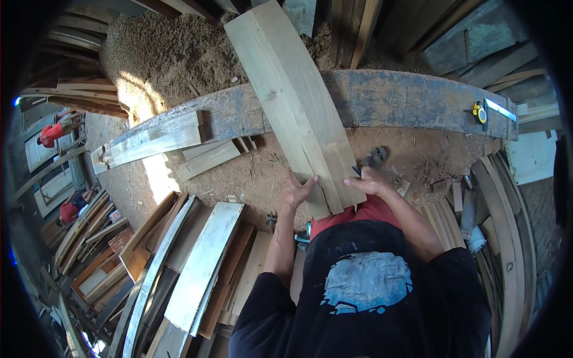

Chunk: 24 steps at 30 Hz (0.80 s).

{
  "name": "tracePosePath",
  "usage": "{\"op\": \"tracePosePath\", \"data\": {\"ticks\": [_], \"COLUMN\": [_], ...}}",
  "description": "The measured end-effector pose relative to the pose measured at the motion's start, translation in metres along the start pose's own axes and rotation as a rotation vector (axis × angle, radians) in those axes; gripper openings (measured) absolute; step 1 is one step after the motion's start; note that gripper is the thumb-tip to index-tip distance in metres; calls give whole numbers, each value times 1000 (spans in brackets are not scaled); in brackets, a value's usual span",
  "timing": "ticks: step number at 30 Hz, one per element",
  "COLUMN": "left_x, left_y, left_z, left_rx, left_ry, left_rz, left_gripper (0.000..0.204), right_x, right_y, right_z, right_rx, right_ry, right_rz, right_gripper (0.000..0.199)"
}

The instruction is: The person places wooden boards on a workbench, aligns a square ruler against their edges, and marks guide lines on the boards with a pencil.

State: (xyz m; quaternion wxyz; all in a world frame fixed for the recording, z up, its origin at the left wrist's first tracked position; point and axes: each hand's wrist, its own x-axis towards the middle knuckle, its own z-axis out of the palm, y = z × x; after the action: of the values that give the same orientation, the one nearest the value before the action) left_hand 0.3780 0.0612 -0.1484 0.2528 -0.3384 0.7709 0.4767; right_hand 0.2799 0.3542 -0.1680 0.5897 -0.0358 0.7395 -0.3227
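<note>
A long pale wooden plank (292,95) lies across the worn bench beam (394,98), its near end at my waist. A dark crack runs along the grain near that end. My left hand (298,191) grips the plank's left edge, thumb on top and the other fingers hidden beneath. My right hand (366,181) holds the opposite edge, its thumb also on the upper face. A thin dark stick, perhaps a pencil (356,170), pokes out by the right fingers; its full shape is hidden. On the beam's right end rest a yellow tape measure (479,112) and a try square (500,110).
Another board (155,140) lies on the beam's left part, with offcuts (209,160) below. Sawdust (173,53) is heaped beyond. Stacked boards (206,262) stand at lower left, more lumber (507,238) at right. Two people in red (52,134) are far left.
</note>
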Motion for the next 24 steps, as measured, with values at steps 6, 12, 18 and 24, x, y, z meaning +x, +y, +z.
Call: {"op": "tracePosePath", "data": {"ticks": [6,12,18,24], "left_x": [-6,5,11,-34], "left_y": [34,49,48,-10], "left_z": [-19,-8,-15,14], "left_rx": [-154,35,45,-238], "left_ry": [-132,70,11,-8], "left_rz": [-53,-98,-88,-37], "left_gripper": [103,101,98,99], "right_x": [-11,-10,-5,2], "right_y": [-10,-13,11,11], "right_z": [-13,-8,-5,1], "right_rx": [84,166,186,216], "right_ry": [-31,-45,26,14], "right_rz": [45,-62,-124,-120], "right_gripper": [86,88,88,95]}}
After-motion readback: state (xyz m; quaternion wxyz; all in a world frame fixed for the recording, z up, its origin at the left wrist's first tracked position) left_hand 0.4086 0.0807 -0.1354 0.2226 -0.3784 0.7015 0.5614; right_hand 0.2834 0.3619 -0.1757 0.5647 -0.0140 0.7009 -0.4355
